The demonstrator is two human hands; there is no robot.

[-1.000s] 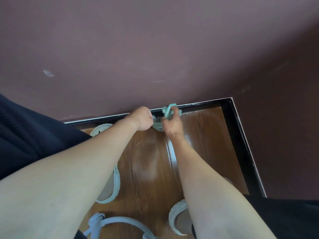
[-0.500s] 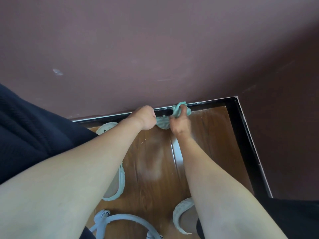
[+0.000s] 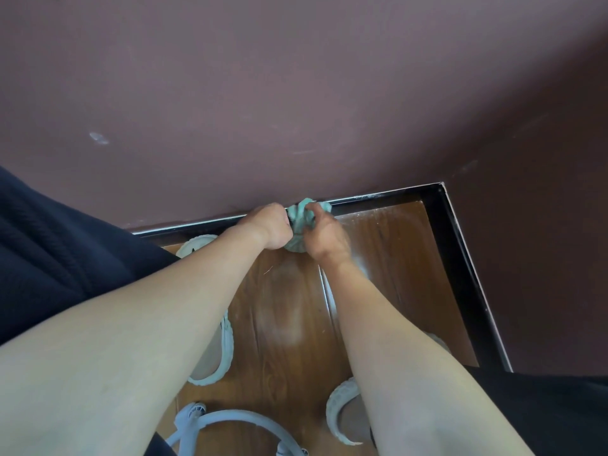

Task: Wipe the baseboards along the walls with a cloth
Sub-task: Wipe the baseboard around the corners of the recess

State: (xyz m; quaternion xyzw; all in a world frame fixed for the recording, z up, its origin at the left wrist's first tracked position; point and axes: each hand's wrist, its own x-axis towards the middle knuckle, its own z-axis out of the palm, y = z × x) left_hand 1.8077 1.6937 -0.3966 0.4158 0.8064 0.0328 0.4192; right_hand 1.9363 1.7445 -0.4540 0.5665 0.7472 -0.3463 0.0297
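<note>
Teal cloth (image 3: 300, 225) was bunched into a tight wad between your two hands, pressed low against the black baseboard (image 3: 378, 201) of the back wall, a little short of the corner. Your right hand (image 3: 327, 240) was clamped on it, thumb hooked over the top and fingers wrapped underneath. Your left hand (image 3: 268, 227) was curled into a fist hard against the wad's left side, apparently closed on that end, though its fingertips were hidden.

A second earlier your hands were slightly apart, with a loose tail of cloth standing up over the baseboard's top edge beside your right hand. By this moment you had drawn the hands together and gathered that tail into the ball. Relative to the corner, the cloth had barely travelled, if anything slipping a touch leftward.

That reads as regripping, not a wiping stroke. The strip between the cloth and the corner looked unwiped, with pale dust on the wooden floor (image 3: 289, 311) at its foot, and the baseboard along the right-hand wall (image 3: 460, 274) was also yet to be done.
</note>
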